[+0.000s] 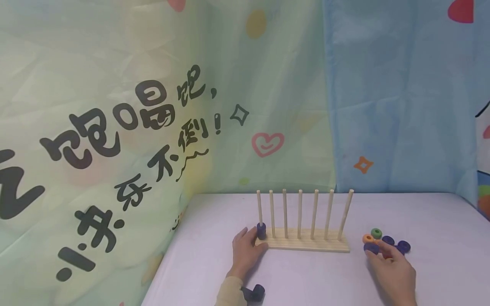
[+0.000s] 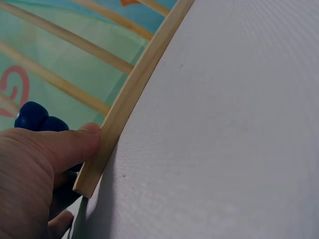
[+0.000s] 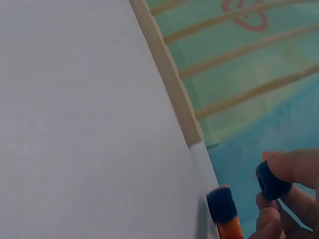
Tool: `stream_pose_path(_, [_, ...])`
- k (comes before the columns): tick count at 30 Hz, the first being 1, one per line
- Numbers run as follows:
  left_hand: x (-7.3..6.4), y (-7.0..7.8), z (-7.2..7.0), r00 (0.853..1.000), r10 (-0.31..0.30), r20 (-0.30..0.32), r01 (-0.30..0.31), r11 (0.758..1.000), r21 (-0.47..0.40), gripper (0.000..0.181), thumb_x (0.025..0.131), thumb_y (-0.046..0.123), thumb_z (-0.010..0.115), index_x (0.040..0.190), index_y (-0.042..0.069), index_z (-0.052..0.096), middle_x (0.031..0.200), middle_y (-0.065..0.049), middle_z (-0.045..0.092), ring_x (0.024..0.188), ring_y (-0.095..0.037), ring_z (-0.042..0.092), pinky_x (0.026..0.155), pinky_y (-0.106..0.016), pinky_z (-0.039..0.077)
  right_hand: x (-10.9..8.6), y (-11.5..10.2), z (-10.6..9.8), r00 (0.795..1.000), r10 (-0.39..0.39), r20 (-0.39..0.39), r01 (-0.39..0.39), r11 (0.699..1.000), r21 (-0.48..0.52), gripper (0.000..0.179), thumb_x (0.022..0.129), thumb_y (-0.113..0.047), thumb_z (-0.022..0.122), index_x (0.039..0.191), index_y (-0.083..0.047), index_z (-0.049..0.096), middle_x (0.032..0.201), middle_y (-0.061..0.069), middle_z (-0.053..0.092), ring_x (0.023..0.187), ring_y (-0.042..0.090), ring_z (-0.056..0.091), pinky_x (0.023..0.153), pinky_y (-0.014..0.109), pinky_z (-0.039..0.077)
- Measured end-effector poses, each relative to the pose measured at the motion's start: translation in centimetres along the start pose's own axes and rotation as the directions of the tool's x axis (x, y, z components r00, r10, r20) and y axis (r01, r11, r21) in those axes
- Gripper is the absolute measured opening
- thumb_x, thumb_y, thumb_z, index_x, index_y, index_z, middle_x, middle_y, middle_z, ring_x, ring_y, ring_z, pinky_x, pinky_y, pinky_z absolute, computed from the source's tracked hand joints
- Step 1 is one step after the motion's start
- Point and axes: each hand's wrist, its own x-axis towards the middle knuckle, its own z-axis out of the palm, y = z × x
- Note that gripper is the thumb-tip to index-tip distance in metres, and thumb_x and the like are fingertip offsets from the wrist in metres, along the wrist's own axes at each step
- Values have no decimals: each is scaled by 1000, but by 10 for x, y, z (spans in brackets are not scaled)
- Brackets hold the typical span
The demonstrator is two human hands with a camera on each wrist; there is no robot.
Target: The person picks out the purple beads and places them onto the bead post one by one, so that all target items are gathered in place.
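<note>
A wooden peg rack (image 1: 306, 244) with several upright pegs stands on the table. Dark blue beads (image 1: 261, 231) are stacked on its leftmost peg; the left wrist view shows rounded blue beads (image 2: 37, 117) there too. My left hand (image 1: 246, 250) grips the left end of the base, the thumb along its front edge and the other fingers partly hidden behind. Off to the right of the rack, my right hand (image 1: 394, 270) pinches a dark blue bead (image 3: 273, 183) between thumb and fingers.
Around the right hand lie an orange bead (image 1: 368, 239), a green bead (image 1: 376, 233) and more dark blue beads (image 1: 403, 246). A black object (image 1: 255, 293) shows beside the left sleeve. Printed cloth (image 1: 268, 85) hangs behind and left of the white table (image 1: 306, 280).
</note>
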Motion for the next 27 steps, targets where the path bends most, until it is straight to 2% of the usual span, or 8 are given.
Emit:
stream_pose_path(4, [0,0,0,1000,-2,6,2,1000,2,56,78,31,77,131,16,63,127,-4,66,134,-35,43,112,-59,27,-7,-3,6,999,-54,8,54,998,-11,46,86,-20,71,127,-1,59,110,26,66,69,27,63,57,30,46])
stream_pose_path(6, [0,0,0,1000,-2,8,2,1000,1,56,78,31,77,131,18,63,127,-3,66,134,-35,43,112,-59,27,-11,-4,9,996,-84,10,84,996,-17,45,84,-19,73,124,-3,61,106,24,67,54,15,56,50,25,40])
stream_pose_path(9, [0,0,0,1000,-4,12,5,1000,-4,55,78,30,77,130,19,64,127,-3,66,134,-36,43,112,-60,27,-16,-6,13,992,-126,25,126,992,-3,42,83,-20,75,120,-5,64,108,23,68,54,8,55,52,23,39])
stream_pose_path(14, [0,-1,0,1000,6,8,-6,1000,-1,54,78,29,77,130,18,64,126,-4,66,134,-36,43,111,-60,28,-23,-10,21,984,-161,74,161,987,3,40,82,-22,76,118,-7,65,106,22,68,55,10,53,50,24,39])
stream_pose_path(17, [0,-1,0,1000,11,10,-11,1000,4,55,79,29,77,130,17,64,127,-4,66,134,-36,44,111,-59,28,-28,-13,26,979,-172,106,173,985,-2,41,82,-22,76,119,-8,65,87,17,68,54,11,50,50,24,36])
stream_pose_path(20, [0,-1,0,1000,10,11,-10,1000,-3,55,79,29,77,131,17,63,127,-4,66,134,-36,44,112,-59,27,-31,-16,29,973,-180,146,180,984,14,43,83,-24,76,121,-9,64,80,12,66,53,12,48,48,25,35])
stream_pose_path(22, [0,0,-1,1000,7,11,-7,1000,-8,56,79,29,77,131,17,63,128,-4,66,134,-36,43,112,-59,27,-34,-19,31,967,-182,178,180,983,25,45,84,-25,75,124,-9,62,85,15,66,54,11,48,48,24,35])
stream_pose_path(27, [0,0,-1,1000,9,8,-9,1000,-7,54,78,29,77,130,18,64,128,-4,66,134,-37,43,111,-60,28,-41,-25,37,957,-173,234,165,985,56,46,84,-25,74,125,-8,61,117,22,65,58,11,51,50,24,38])
